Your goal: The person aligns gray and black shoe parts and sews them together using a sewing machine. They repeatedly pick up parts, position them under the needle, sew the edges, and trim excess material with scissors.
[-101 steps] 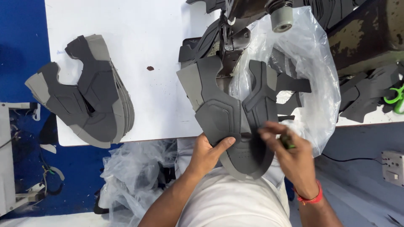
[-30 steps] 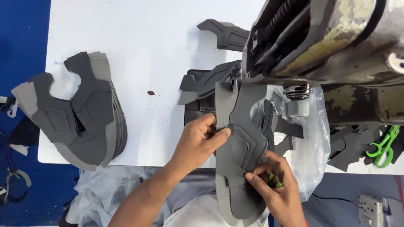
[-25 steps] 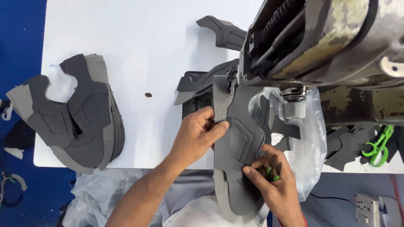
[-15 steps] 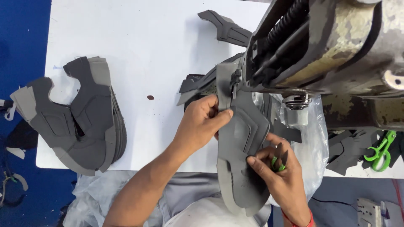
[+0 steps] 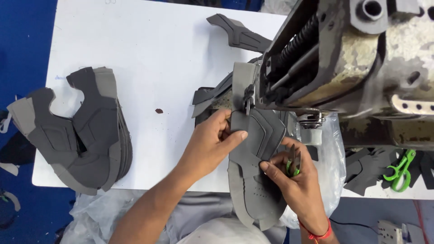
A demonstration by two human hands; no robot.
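Observation:
A grey shoe upper piece (image 5: 253, 180) lies under the needle of the sewing machine (image 5: 343, 58), its near end hanging over the table edge toward me. My left hand (image 5: 212, 140) presses flat on the piece's left side, fingertips close to the presser foot (image 5: 247, 97). My right hand (image 5: 294, 176) pinches the piece's right edge while holding small green thread snips (image 5: 293, 165) in the same hand. More cut grey pieces (image 5: 212, 97) sit under and behind the one being held.
A stack of finished grey uppers (image 5: 79, 135) lies at the table's left. A loose dark piece (image 5: 237, 31) rests at the far side. A clear plastic bag (image 5: 330, 153) sits under the machine. Green scissors (image 5: 400, 169) lie at the right, on the white table (image 5: 149, 54).
The view has drawn closer to the machine head. Both hands have pushed the grey piece up under the needle, the left hand moving further along its left edge.

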